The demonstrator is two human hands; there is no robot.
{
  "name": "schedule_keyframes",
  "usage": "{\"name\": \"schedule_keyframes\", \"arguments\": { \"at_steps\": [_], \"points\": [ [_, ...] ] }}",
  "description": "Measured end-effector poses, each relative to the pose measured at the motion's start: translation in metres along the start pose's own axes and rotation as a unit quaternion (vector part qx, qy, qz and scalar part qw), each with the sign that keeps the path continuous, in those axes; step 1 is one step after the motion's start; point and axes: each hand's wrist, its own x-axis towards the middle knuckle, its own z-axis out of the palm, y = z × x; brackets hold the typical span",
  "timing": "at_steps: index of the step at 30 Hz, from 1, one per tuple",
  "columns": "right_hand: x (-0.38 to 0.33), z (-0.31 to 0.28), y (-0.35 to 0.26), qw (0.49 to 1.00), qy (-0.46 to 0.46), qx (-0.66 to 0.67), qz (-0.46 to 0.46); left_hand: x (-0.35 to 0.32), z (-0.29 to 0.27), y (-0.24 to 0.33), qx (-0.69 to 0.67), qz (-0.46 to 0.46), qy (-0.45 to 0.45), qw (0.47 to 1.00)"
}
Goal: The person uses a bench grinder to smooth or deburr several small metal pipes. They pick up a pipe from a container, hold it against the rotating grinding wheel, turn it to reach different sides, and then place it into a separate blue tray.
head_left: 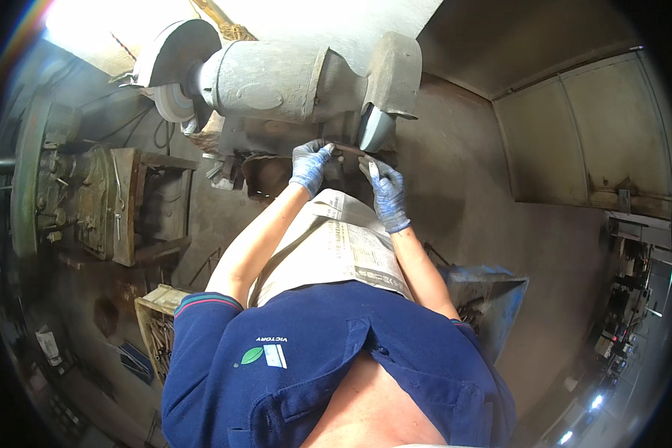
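Note:
My left hand [310,164] and my right hand [387,193], both in blue-and-white work gloves, are closed on the two ends of a thin, dark reddish metal rod [349,150]. The rod spans between the pinched fingertips, roughly level. Just above its right part is the grey grinding wheel [378,130] of a bench grinder [272,78]. From here I cannot tell whether rod and wheel touch. A second, pale wheel [173,103] sits at the grinder's left end. Sheets of newspaper [347,235] cover my lap below the hands.
A dark, open metal container [267,178] is left of my left hand. Wooden crate [155,321] with metal pieces stands lower left, a blue-edged bin [493,299] lower right. A green machine [75,198] is at the left, a metal cabinet [586,138] at the right.

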Motion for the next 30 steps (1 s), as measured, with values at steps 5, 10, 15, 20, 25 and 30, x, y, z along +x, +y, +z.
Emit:
{"name": "schedule_keyframes", "arguments": {
  "at_steps": [5,10,15,20,25,30],
  "points": [
    [-0.016,0.005,-0.014,0.994,-0.057,0.071,-0.059,0.002,-0.028,-0.016,-0.007,0.042,-0.053,0.998],
    [-0.061,-0.007,-0.067,0.896,-0.091,-0.32,-0.294,-0.064,-0.026,0.017,0.084,0.068,-0.11,0.988],
    [-0.084,-0.002,-0.105,0.891,-0.09,-0.308,-0.323,-0.09,-0.026,0.034,0.039,0.095,-0.164,0.981],
    [-0.084,-0.002,-0.115,0.866,-0.094,-0.309,-0.38,-0.107,-0.014,0.056,-0.022,0.054,-0.179,0.982],
    [-0.084,-0.001,-0.119,0.844,-0.117,-0.332,-0.405,-0.102,-0.005,0.066,0.064,0.012,-0.15,0.987],
    [-0.077,-0.002,-0.109,0.879,-0.095,-0.297,-0.361,-0.092,-0.004,0.053,0.055,0.08,-0.142,0.985]
  ]
}}
